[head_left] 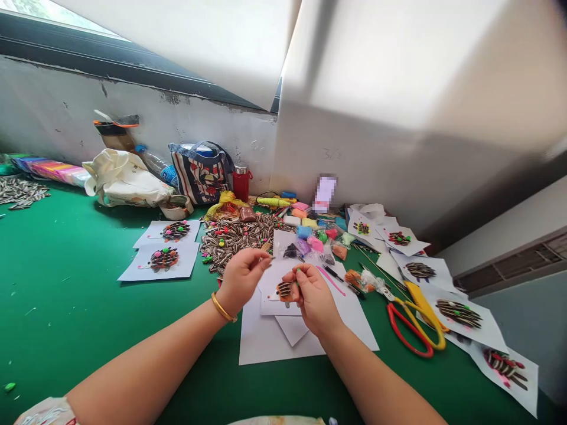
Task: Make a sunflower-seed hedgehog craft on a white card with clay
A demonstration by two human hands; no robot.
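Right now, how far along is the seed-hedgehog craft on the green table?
Done: two finished hedgehog cards lie at left, and more cards at right. In hand: the right hand steadies a partly seeded hedgehog on white paper, while the left hand pinches what looks like one seed. Left: a seed pile and clay pieces remain.

Matt green felt-like table (pixel 88 307). Smooth white paper sheets (pixel 266 339). Glossy striped seeds (pixel 234 236). Soft matt clay lumps (pixel 310 233) in clear plastic. Shiny gold metal bangle (pixel 222 309). Glossy red and yellow plastic scissors handles (pixel 416 330). Creased cream cloth bag (pixel 126 180).
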